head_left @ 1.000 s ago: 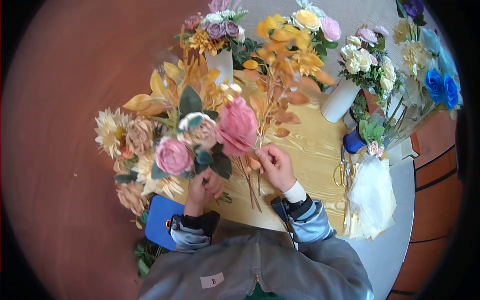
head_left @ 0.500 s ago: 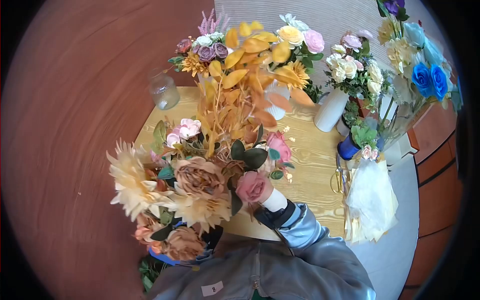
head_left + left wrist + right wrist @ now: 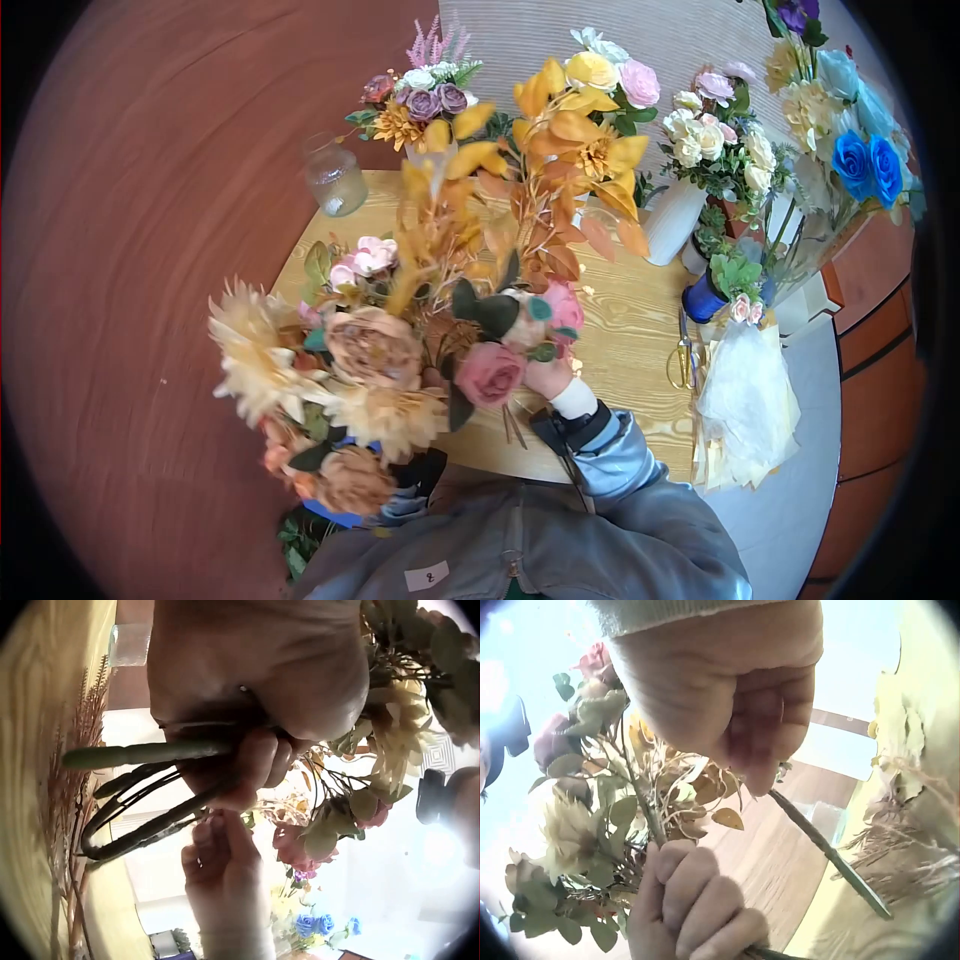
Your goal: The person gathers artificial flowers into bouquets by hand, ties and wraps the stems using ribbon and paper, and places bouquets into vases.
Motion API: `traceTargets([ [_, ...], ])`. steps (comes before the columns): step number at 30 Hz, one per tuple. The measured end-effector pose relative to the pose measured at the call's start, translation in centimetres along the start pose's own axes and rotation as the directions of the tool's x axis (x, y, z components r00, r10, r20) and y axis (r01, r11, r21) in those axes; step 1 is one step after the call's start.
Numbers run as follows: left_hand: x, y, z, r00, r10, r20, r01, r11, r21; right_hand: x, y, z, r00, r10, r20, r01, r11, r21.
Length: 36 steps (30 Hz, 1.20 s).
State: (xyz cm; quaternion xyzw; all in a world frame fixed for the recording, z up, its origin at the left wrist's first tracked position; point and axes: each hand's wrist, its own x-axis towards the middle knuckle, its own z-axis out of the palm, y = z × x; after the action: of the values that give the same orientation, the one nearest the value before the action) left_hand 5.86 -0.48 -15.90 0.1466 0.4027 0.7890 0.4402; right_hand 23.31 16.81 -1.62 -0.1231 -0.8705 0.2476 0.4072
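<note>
A bouquet of artificial flowers, with a brown rose (image 3: pixel 375 348), cream blooms and pink roses (image 3: pixel 490 374), leans toward me over the near table edge. My left hand (image 3: pixel 697 900) grips its stems in a fist; blooms mostly hide that hand in the head view. Below the fist, green stems with looped ends (image 3: pixel 142 825) stick out. My right hand (image 3: pixel 548 377) is just right of the bouquet and pinches a thin stem (image 3: pixel 829 851) between thumb and fingers. Orange-yellow leaf branches (image 3: pixel 560 190) rise behind the blooms above both hands.
White vases (image 3: pixel 672 222) of flowers line the table's back. A glass jar (image 3: pixel 337 180) stands at the far left corner. Scissors (image 3: pixel 681 358) lie beside pale wrapping sheets (image 3: pixel 745 400) on the right, near a blue pot (image 3: pixel 704 298). Reddish-brown sprigs (image 3: pixel 71 787) lie on the table.
The bouquet has tipped toward me and its blooms have turned, covering my left hand. My right hand has moved down beside it, and the leaf branches have shifted in behind the flowers.
</note>
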Motion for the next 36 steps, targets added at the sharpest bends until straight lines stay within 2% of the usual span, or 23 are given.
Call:
traceTargets([
  [1,0.0,-0.5,-1.0,0.999,-0.001,-0.043,0.002,1.0,0.031,0.2,0.6,0.6,0.996,0.071,-0.059,-0.061,0.986,0.153],
  [2,0.0,-1.2,-2.2,0.996,-0.001,-0.087,0.007,0.998,0.061,0.2,0.3,0.3,0.996,0.07,-0.058,-0.06,0.986,0.158],
  [4,-0.2,-1.4,-1.7,0.996,0.008,-0.084,-0.002,0.997,0.075,-0.3,-0.5,-1.1,0.944,0.273,0.186,-0.324,0.872,0.367],
  [5,0.1,-1.9,-0.6,0.997,0.015,-0.078,-0.009,0.997,0.082,-0.5,-0.4,-1.4,0.945,0.265,0.19,-0.319,0.872,0.37],
  [7,0.5,-1.8,0.3,0.997,0.042,-0.066,-0.036,0.996,0.086,-0.9,-0.2,-2.1,0.844,0.324,0.427,-0.481,0.81,0.336],
  [8,0.1,-1.6,0.0,0.997,0.058,-0.06,-0.053,0.995,0.086,-1.2,0.1,-2.1,0.817,0.336,0.468,-0.531,0.755,0.385],
  [9,-0.6,-1.7,-0.6,0.996,0.072,-0.055,-0.067,0.994,0.084,-1.5,0.6,-2.1,0.818,0.321,0.477,-0.522,0.763,0.382],
  [11,-2.7,-1.9,-2.2,0.995,0.091,-0.048,-0.087,0.993,0.083,-1.8,1.5,-2.1,0.715,0.354,0.603,-0.64,0.678,0.362],
  [12,-3.8,-2.1,-3.0,0.995,0.096,-0.041,-0.092,0.992,0.084,-1.9,1.7,-2.1,0.713,0.349,0.608,-0.638,0.683,0.357],
  [14,-5.7,-2.3,-4.3,0.995,0.1,-0.024,-0.097,0.991,0.091,-2.0,1.9,-2.2,0.655,0.399,0.641,-0.705,0.627,0.331],
  [16,-6.5,-2.6,-4.9,0.995,0.1,-0.004,-0.099,0.99,0.1,-2.3,2.1,-2.2,0.653,0.416,0.633,-0.707,0.634,0.314],
  [18,-6.0,-2.3,-3.0,0.995,0.098,0.018,-0.099,0.989,0.111,-2.6,2.3,-2.1,0.652,0.433,0.622,-0.71,0.638,0.299],
  [21,-1.8,-0.8,-0.2,0.994,0.095,0.049,-0.1,0.987,0.128,-2.9,2.8,-2.1,0.61,0.449,0.653,-0.733,0.632,0.25],
  [23,0.6,0.0,1.8,0.993,0.093,0.069,-0.102,0.985,0.141,-3.1,3.1,-2.1,0.634,0.468,0.615,-0.711,0.665,0.228],
  [24,0.1,0.0,1.6,0.993,0.092,0.08,-0.103,0.983,0.149,-3.1,3.3,-2.1,0.634,0.468,0.616,-0.711,0.665,0.227],
  [26,2.6,1.6,3.3,0.991,0.085,0.104,-0.101,0.981,0.166,-3.1,3.6,-2.1,0.716,0.409,0.566,-0.573,0.807,0.142],
  [27,0.8,-0.1,3.9,0.99,0.077,0.116,-0.097,0.979,0.177,-3.1,3.4,-2.1,0.715,0.414,0.564,-0.578,0.804,0.142],
  [30,0.2,-0.3,3.9,0.987,0.043,0.156,-0.076,0.974,0.215,-2.8,3.0,-2.0,0.707,0.422,0.567,-0.596,0.787,0.158],
  [32,-0.2,0.0,4.0,0.984,0.015,0.18,-0.06,0.967,0.246,-3.1,3.0,-1.7,0.661,0.495,0.564,-0.718,0.634,0.285],
  [33,-0.9,2.1,6.5,0.984,0.001,0.181,-0.048,0.966,0.254,-2.9,2.7,-1.9,0.657,0.504,0.561,-0.726,0.624,0.29],
  [35,-2.7,8.1,13.4,0.954,-0.007,0.298,0.017,0.999,-0.028,-2.1,1.3,-2.8,0.658,0.515,0.55,-0.75,0.519,0.41],
  [36,-2.9,8.3,13.7,0.953,-0.026,0.302,0.034,0.999,-0.02,-2.0,0.8,-2.9,0.679,0.5,0.538,-0.734,0.497,0.464],
])
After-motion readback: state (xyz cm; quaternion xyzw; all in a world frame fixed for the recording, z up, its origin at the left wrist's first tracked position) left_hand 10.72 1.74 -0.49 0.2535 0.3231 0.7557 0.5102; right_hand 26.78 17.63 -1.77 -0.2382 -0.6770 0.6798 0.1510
